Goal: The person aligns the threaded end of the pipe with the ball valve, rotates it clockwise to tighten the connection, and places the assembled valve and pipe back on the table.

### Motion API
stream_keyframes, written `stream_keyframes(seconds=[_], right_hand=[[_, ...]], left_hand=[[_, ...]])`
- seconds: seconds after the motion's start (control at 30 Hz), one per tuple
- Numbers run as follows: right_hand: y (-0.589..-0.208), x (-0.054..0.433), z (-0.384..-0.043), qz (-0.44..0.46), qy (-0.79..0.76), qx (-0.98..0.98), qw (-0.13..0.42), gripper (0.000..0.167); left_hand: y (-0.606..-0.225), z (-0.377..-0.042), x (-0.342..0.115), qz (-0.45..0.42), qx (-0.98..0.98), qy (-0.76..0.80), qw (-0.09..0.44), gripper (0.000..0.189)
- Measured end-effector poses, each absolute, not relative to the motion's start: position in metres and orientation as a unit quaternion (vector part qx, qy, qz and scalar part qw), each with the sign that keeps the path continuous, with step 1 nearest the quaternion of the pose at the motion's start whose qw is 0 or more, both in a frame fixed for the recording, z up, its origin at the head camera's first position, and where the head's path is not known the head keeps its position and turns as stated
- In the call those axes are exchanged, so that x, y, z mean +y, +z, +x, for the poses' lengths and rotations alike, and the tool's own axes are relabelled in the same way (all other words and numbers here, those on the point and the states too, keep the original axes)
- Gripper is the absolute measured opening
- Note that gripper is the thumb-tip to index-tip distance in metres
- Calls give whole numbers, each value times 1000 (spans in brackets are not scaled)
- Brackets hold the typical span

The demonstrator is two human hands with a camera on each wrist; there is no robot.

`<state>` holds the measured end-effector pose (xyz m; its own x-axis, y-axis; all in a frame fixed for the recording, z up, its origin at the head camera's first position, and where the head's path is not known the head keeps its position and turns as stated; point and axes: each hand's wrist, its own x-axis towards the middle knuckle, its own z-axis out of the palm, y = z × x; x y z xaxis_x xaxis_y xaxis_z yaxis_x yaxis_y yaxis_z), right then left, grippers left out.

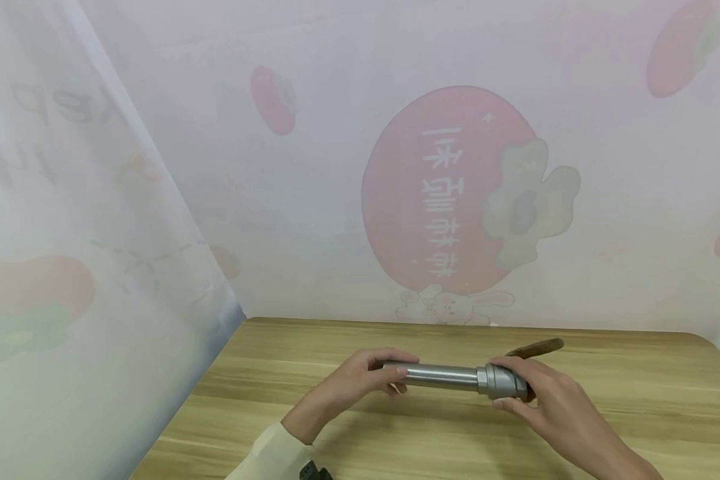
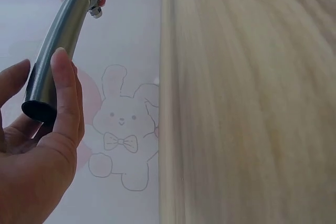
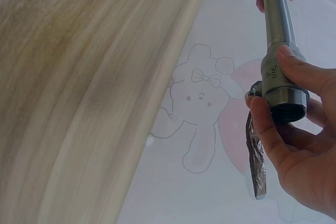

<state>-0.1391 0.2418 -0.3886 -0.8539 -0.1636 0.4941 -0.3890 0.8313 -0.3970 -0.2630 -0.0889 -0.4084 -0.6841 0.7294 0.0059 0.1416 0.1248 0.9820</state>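
Note:
A smooth metal pipe (image 1: 444,375) is joined at its right end to a metal ball valve (image 1: 504,381), and the two are held level above the table. My left hand (image 1: 366,377) grips the pipe near its free end, thumb and fingers on opposite sides; the left wrist view shows that open pipe end (image 2: 39,109). On the valve body, my right hand (image 1: 543,393) holds on with thumb and fingers. The valve's brown lever handle (image 1: 537,348) points off to the far right, and in the right wrist view its threaded open mouth (image 3: 289,113) faces the palm.
A wood-grain table (image 1: 264,387) lies beneath both hands. Behind it hangs a pale curtain (image 1: 312,220) printed with strawberries and a rabbit, and another pale sheet (image 1: 84,220) slopes down along the left side.

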Motion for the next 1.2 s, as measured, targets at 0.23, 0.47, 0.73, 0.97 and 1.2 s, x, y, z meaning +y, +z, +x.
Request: stream_keyframes(seconds=[0.23,0.47,0.73,0.97,1.2], right_hand=[[-388,242,-139,142,254,-934,209,53],[-389,243,-139,141,253,-934,209,53],[-390,243,-138,143,249,-934,212,54],[-390,243,-139,148,241,-933,224,54],[-390,243,-139,148,243,-931,228,54]], left_hand=[[-411,-265,-89,311,698,593,256,44],[-410,-264,-88,310,697,594,256,39],[-410,-263,-89,321,701,585,251,41],[-410,-262,-89,320,704,586,242,43],[-410,-262,-88,322,713,579,231,41]])
